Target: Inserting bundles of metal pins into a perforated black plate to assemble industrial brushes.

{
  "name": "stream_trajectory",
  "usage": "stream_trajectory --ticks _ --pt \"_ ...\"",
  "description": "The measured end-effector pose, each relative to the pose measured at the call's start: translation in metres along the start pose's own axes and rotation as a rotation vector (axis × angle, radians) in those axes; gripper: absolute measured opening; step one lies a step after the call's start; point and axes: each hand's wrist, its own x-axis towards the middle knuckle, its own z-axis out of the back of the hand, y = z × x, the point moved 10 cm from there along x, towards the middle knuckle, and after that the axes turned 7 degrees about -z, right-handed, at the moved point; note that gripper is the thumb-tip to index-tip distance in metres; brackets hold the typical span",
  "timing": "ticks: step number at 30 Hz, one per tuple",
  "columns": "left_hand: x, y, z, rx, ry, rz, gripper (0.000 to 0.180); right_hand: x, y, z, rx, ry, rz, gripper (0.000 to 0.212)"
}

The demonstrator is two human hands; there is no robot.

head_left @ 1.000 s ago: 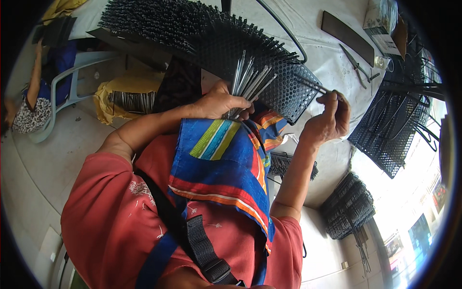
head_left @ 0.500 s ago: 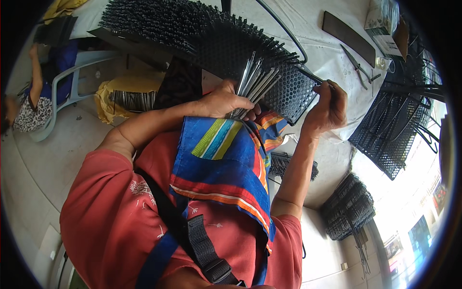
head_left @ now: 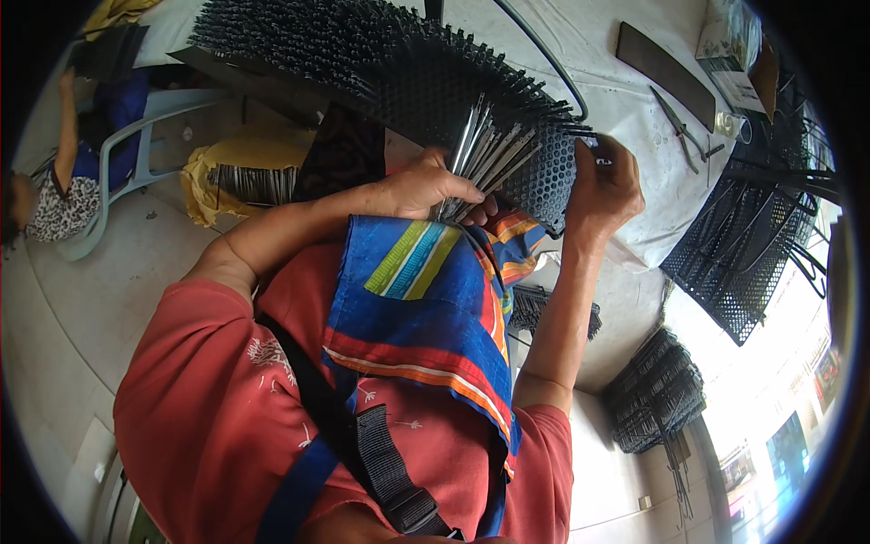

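My left hand (head_left: 424,189) is closed round a fanned bundle of thin silvery metal strips (head_left: 494,150), their upper ends spread out over a black perforated panel (head_left: 549,177). Dense rows of upright black pieces (head_left: 290,45) cover most of that panel, while bare holes show at its right end. At this right end, beside the last row, my right hand (head_left: 605,195) is closed, thumb and fingers brought together. Whatever lies between those fingertips is too small and too hidden to make out. A striped blue cloth (head_left: 417,299) lies across my front below the hands.
Pliers (head_left: 681,131), a dark flat bar (head_left: 666,74) and a clear cup (head_left: 732,127) lie on the white-covered table. Black mesh racks (head_left: 734,245) stand at right. A yellow-wrapped bundle of strips (head_left: 249,181) is at left, near another person (head_left: 68,195) by a chair (head_left: 136,145).
My right hand has moved slightly up and left, closer to the last row of black pieces. My left hand keeps hold of the strips. The view has shifted a little.
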Motion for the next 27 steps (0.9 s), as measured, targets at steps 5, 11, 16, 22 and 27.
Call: stream_trajectory --ticks 5,11,16,22,27 --pt "-0.003 -0.004 -0.012 -0.057 0.049 0.03 0.026 -0.038 -0.036 -0.033 0.355 0.415 -0.611 0.011" --pt "0.002 0.007 -0.016 -0.018 0.096 0.061 0.027 -0.06 -0.049 -0.058 0.604 0.501 -0.677 0.015" --pt "0.004 0.003 -0.007 0.044 -0.013 0.006 0.022 -0.061 -0.046 -0.053 0.585 0.478 -0.706 0.01" --pt "0.004 0.001 0.002 0.003 -0.073 0.058 0.024 -0.052 0.002 0.025 0.462 0.016 -0.269 0.006" --pt "-0.002 0.001 -0.01 -0.266 -0.084 0.131 0.015 -0.086 0.074 0.0 0.025 0.167 0.404 0.017"
